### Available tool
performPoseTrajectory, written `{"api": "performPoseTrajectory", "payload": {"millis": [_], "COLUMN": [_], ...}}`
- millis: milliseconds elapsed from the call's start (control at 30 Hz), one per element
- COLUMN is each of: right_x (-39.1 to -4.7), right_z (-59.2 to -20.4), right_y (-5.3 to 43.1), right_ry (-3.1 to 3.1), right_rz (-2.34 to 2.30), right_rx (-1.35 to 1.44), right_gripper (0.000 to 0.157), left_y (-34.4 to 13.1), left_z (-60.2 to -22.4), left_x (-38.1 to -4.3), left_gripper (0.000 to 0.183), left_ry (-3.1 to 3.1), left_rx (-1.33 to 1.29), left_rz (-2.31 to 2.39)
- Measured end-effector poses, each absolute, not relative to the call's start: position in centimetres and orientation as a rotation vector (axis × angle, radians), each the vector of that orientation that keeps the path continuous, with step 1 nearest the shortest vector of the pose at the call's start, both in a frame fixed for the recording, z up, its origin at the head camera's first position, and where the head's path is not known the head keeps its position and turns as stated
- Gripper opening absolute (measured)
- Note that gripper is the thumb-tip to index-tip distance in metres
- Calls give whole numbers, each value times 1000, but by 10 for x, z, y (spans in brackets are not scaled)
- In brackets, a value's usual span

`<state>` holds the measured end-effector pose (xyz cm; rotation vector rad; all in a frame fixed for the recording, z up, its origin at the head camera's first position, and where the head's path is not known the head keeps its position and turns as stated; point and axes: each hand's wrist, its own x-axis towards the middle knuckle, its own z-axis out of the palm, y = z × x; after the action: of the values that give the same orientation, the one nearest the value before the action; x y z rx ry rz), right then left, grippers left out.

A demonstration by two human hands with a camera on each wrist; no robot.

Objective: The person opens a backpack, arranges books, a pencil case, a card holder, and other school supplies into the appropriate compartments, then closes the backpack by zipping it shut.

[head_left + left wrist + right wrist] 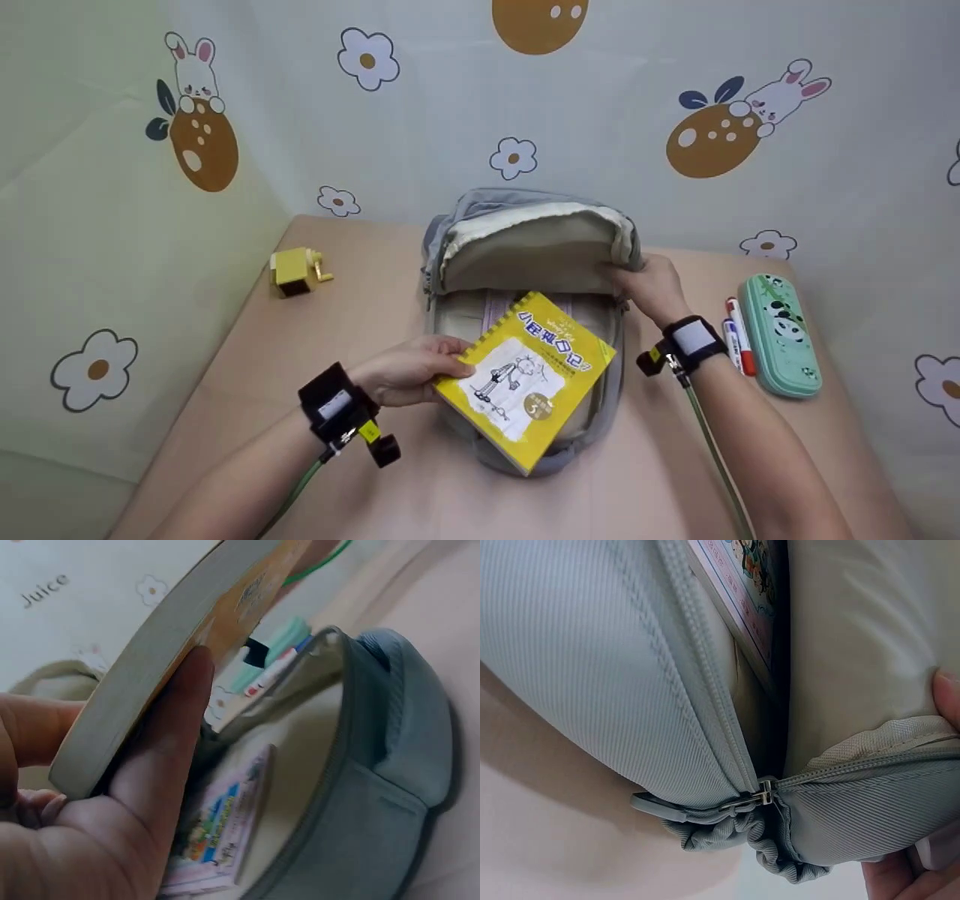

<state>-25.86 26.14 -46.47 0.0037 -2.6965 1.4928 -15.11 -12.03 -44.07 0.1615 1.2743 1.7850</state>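
Observation:
My left hand pinches a yellow spiral-bound book by its left corner, thumb on the cover and fingers beneath. The book is tilted over the opening of a grey-blue backpack that lies on the table. With my right hand I grip the edge of the backpack's unzipped flap and hold it raised. Inside the bag lies a pink-edged book, seen from the left wrist; part of it also shows in the right wrist view. The zipper pull sits at the corner of the opening.
A yellow crank pencil sharpener stands at the table's back left. On the right lie a green panda pencil case and red and blue markers beside it. A patterned curtain hangs close behind the backpack.

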Motion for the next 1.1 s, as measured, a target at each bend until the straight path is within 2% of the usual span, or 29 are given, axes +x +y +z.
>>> {"api": "performPoseTrajectory", "payload": {"millis": [267,667,867,1100], "right_x": [-257,-258,-259,-258], "right_z": [-463,-462,-461,-462], "right_y": [262,261,261,261], "right_ry": [-2676,-2674,-2664,-2680], "right_rz": [1522,1557,1556,1485], "right_rx": [-9,-9,8,-1], "right_gripper": [56,52,49,51], "left_y": [-105,-75,-61,-48], "left_z": [-458,-469,-474,-481], "left_x": [-172,-196,-205,-212], "left_gripper": [40,42,36,33], "left_ry": [1290,1329,1375,1380], "left_rx": [-40,-300,-364,-394], "left_rz": [1840,2032,2081,2161]}}
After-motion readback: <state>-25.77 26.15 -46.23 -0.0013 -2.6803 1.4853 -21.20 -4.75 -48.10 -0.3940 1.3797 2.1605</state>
